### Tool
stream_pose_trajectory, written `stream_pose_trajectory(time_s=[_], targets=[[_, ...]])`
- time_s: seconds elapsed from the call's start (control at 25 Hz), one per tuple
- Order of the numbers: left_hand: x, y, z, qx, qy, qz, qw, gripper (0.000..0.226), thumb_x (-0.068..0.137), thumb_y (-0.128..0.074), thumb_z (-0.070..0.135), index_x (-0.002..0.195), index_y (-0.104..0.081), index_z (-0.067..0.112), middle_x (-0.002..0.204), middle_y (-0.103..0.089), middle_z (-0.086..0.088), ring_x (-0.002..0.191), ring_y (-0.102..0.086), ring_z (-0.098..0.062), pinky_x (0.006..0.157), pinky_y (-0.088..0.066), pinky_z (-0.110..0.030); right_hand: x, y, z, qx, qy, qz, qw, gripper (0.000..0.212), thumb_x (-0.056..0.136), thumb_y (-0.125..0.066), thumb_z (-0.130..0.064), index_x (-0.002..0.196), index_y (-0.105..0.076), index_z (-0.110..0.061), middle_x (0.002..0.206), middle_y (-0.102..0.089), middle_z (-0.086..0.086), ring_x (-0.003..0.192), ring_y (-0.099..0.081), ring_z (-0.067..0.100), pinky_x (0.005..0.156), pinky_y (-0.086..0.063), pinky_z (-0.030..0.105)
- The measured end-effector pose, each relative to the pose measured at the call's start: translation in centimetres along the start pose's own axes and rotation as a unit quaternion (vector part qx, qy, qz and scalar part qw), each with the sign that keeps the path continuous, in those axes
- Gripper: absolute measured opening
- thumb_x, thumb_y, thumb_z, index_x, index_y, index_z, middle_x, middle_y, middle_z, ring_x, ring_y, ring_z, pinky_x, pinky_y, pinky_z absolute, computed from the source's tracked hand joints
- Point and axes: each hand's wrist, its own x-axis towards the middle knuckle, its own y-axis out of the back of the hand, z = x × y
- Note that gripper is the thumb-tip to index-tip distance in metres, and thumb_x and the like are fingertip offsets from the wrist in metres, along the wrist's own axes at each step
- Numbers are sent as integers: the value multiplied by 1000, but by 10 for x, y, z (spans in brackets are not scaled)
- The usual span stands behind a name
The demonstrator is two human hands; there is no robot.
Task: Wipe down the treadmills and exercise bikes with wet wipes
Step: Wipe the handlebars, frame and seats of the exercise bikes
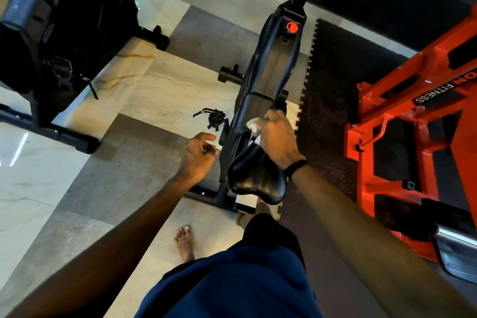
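Over the black exercise bike (268, 70) our right hand (277, 137) grips a white wet wipe (254, 124) above the saddle (258, 175); left hand (198, 155) hangs relaxed, holding nothing.

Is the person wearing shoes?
No, the bare foot stands on the tiled floor behind the black exercise bike with its toes showing.

Right hand (277, 138) with white wet wipe (254, 124) on black exercise bike (268, 77), left hand (197, 155) loosely curled beside the saddle (258, 175).

Dim, warm light; edges warped, perhaps blurred.
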Motion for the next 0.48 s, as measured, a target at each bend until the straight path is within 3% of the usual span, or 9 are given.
stream_pose_trajectory(time_s=[0.08,0.16,0.32,0.48], targets=[[-3,-6,3,-9,7,-4,1000,27,91,-54,-11,111,-61,6,83,-67,-11,90,-69,-37,87,-55,-54,11,1,-10,-33,-34,-26,999,24,82,-72,-10,106,-71,-10,111,-60,10,108,-50,29,96,-43,40],[-4,-9,3,-19,3,-3,1000,27,90,-54,-11,107,-60,10,80,-67,-7,88,-69,-35,85,-56,-54,-9,-2,-47,-45,-14,-65,997,26,86,-65,-15,111,-68,-12,117,-60,8,115,-45,28,98,-36,39],[-4,-8,1,-19,-5,28,999,25,89,-55,-8,110,-63,5,88,-70,-16,85,-70,-37,81,-58,-52,-75,-20,-93,1,85,-32,996,28,70,-79,-20,97,-75,-20,109,-64,1,107,-46,25,86,-33,38],[0,-12,4,-13,-5,33,999,28,89,-50,-11,113,-62,-1,81,-68,-12,75,-66,-29,78,-58,-42,-115,-33,-69,49,190,-25,980,41,63,-83,-16,102,-74,-16,125,-64,-1,119,-43,23,82,-27,37]])
